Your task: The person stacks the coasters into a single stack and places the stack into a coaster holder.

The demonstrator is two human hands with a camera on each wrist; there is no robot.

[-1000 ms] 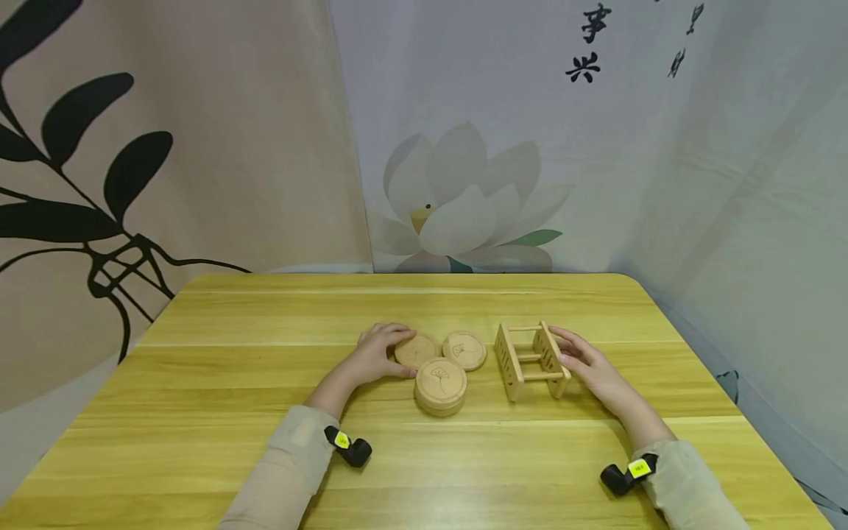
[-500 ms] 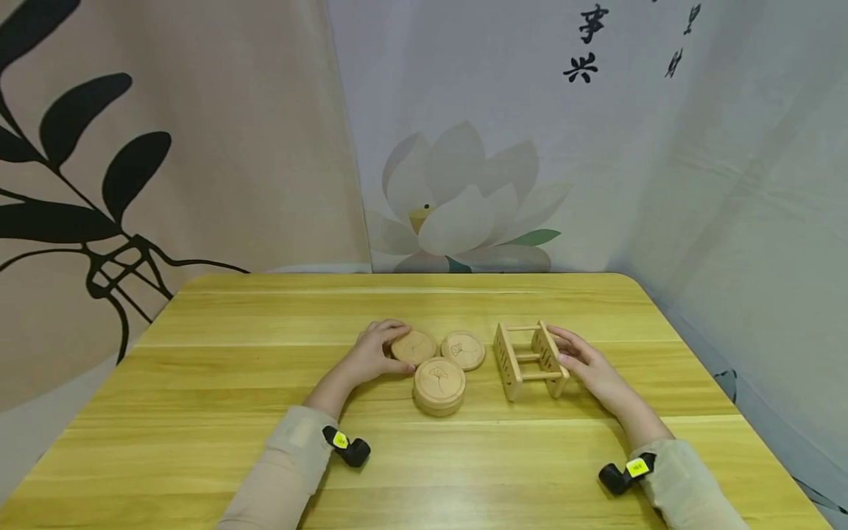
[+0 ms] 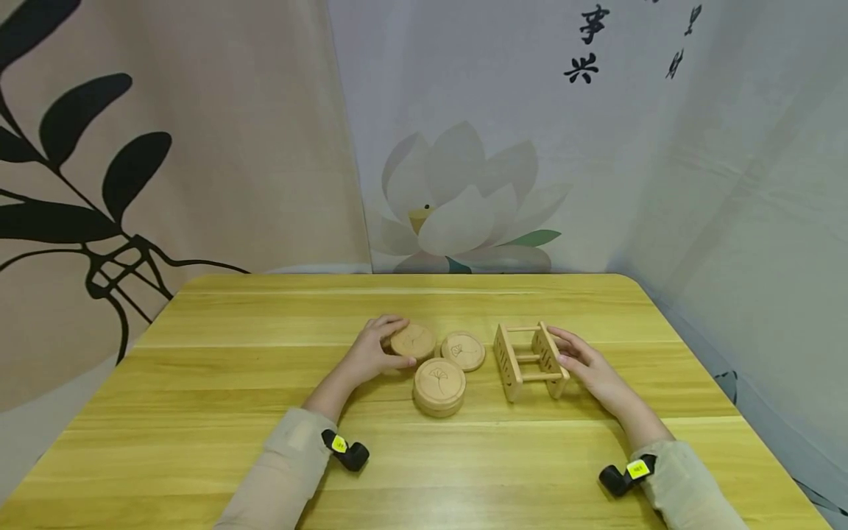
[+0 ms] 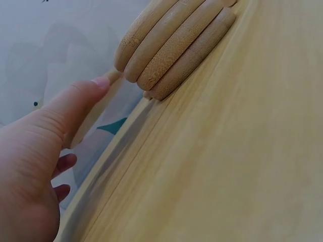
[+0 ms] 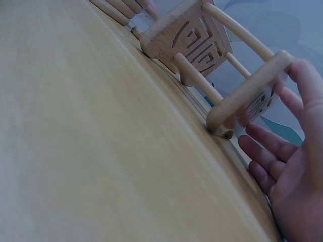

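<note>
In the head view my left hand (image 3: 372,355) pinches a round wooden coaster (image 3: 414,341) by its left edge, thumb in front and fingers behind. The left wrist view shows this coaster (image 4: 94,120) nearly edge-on behind the thumb, raised off the table. Close to it stands a stack of coasters (image 3: 440,384) with a ginkgo leaf engraved on top. Another engraved coaster (image 3: 464,350) lies behind the stack. My right hand (image 3: 586,362) touches the outer side of a wooden coaster rack (image 3: 530,361), its fingers (image 5: 272,143) extended along the cut-out side panel.
All of this is on a wood-grain table (image 3: 265,316) with rounded far corners. A printed cloth backdrop (image 3: 265,147) hangs behind it. A small black camera is strapped on each sleeve.
My left hand has lifted the coaster slightly and its near edge has drawn apart from the stack. The right hand and the rack stay where they were.
</note>
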